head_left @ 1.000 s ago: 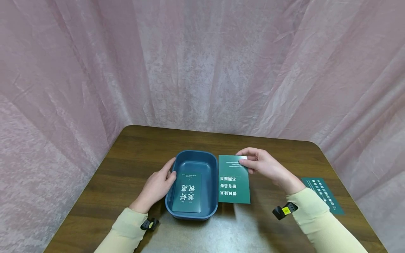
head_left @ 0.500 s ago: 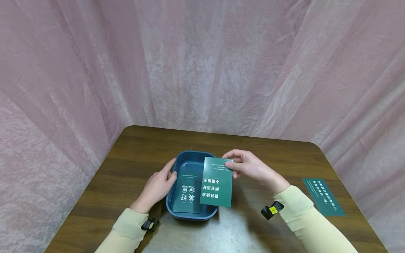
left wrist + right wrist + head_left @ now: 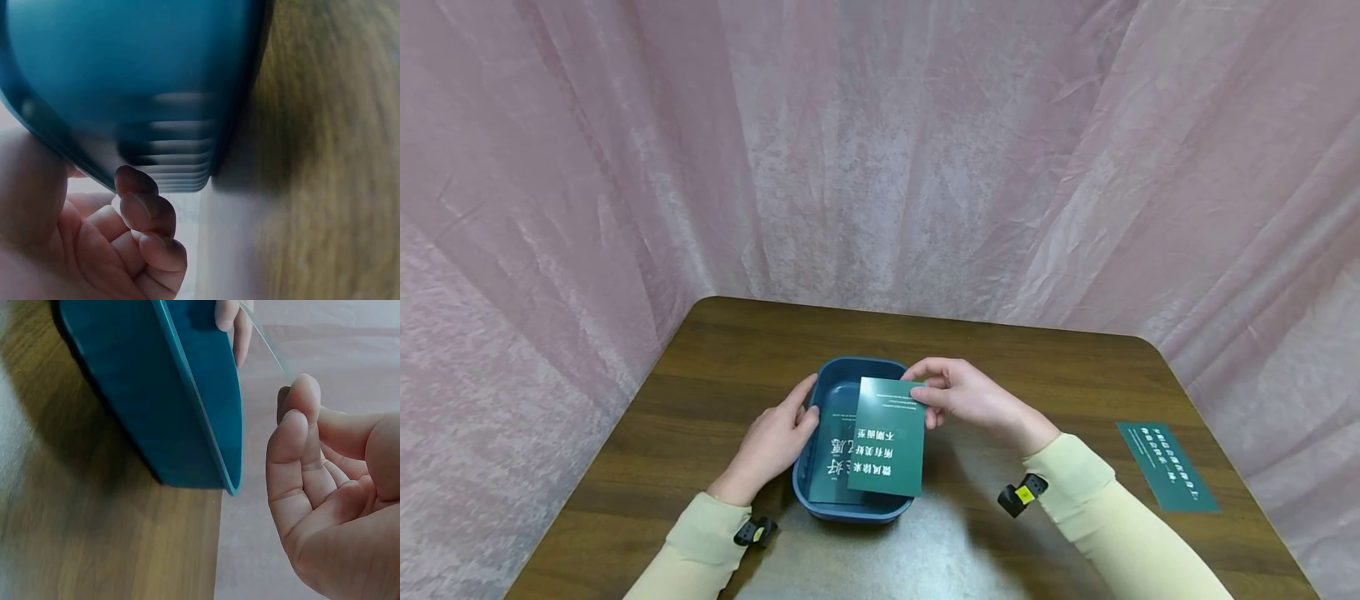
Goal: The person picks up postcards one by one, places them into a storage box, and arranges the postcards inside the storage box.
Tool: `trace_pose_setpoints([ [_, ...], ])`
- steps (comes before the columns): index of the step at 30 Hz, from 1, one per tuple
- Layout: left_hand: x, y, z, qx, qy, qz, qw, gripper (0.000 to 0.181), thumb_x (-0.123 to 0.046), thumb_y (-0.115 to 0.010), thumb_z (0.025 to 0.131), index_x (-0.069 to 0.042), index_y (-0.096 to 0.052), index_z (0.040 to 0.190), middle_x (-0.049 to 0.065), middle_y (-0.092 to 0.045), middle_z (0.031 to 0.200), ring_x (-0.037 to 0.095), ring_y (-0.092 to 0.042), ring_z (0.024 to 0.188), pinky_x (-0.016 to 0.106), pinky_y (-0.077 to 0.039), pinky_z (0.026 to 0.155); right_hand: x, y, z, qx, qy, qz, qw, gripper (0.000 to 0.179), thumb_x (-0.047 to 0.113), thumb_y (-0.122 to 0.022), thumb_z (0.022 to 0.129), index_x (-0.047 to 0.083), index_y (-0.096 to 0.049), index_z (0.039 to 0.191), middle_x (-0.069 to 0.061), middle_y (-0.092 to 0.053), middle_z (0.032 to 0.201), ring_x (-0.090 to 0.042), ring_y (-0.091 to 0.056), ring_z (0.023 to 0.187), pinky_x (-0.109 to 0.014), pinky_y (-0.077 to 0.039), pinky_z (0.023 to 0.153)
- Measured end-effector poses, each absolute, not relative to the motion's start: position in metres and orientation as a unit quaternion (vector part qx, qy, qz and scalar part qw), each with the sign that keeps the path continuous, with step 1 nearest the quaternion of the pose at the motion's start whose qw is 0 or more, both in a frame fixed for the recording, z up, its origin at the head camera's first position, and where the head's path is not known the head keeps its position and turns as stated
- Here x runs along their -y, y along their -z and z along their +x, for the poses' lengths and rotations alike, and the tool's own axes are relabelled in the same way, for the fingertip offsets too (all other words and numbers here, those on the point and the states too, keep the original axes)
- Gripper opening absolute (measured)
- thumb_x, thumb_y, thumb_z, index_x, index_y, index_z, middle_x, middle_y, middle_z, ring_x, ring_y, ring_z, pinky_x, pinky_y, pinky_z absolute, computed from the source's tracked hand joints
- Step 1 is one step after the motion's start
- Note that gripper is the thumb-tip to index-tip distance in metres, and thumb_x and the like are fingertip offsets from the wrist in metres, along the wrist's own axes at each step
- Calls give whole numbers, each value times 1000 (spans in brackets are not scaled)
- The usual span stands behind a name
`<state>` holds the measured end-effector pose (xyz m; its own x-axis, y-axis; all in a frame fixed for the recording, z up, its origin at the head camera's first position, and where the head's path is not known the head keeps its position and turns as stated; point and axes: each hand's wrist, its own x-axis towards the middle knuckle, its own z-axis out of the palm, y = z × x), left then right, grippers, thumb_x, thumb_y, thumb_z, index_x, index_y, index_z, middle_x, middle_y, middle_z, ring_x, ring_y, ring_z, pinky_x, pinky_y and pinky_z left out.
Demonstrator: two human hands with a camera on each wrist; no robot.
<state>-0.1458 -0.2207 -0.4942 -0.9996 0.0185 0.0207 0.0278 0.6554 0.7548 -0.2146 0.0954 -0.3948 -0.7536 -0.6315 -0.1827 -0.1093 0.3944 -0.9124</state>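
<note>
A dark blue rectangular plastic box stands on the table. My left hand holds its left rim, with the thumb over the edge and the fingers curled against the outer wall in the left wrist view. Above the box's right half, my right hand pinches a green card with white printed characters by its far right corner. In the right wrist view that card shows edge-on as a thin strip. Another green card lies inside the box, partly covered by the held one.
A third green printed card lies on the wooden table at the right, beyond my right forearm. Pink curtains hang behind the table and at both sides.
My right hand has moved left with the green card, from beside the box to over its right half. My left hand and the box have stayed put.
</note>
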Motion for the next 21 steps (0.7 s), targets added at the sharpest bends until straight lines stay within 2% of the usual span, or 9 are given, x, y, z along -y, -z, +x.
trace_pose_setpoints([
  [5,221,494,-146,910,415,-15,4,62,-23,-55,115,-16,-36,173,2,-58,79,20,-57,64,37,-45,60,-83,397,-214,-792,490,-255,261,22,12,-65,112,3,-69,132,-13,-73,80,-35,-73,72,-49,-62,77],
  [11,223,495,-145,909,417,-15,2,62,-24,-55,115,-16,-36,173,2,-58,79,21,-56,65,37,-45,60,-67,404,-214,-785,489,-272,267,23,9,-63,112,0,-67,133,-12,-72,79,-24,-73,69,-40,-62,72],
  [15,224,495,-145,909,416,-16,3,62,-25,-56,115,-17,-36,173,2,-58,81,20,-57,65,37,-45,61,-60,411,-215,-788,480,-278,267,23,9,-63,112,-1,-67,133,-11,-73,79,-26,-74,69,-34,-60,68],
  [21,223,497,-147,911,411,-18,7,62,-27,-55,115,-18,-37,173,1,-59,81,19,-56,66,38,-45,62,-49,415,-215,-789,474,-279,273,22,8,-61,112,-1,-67,132,-12,-73,84,-26,-75,71,-38,-62,70],
])
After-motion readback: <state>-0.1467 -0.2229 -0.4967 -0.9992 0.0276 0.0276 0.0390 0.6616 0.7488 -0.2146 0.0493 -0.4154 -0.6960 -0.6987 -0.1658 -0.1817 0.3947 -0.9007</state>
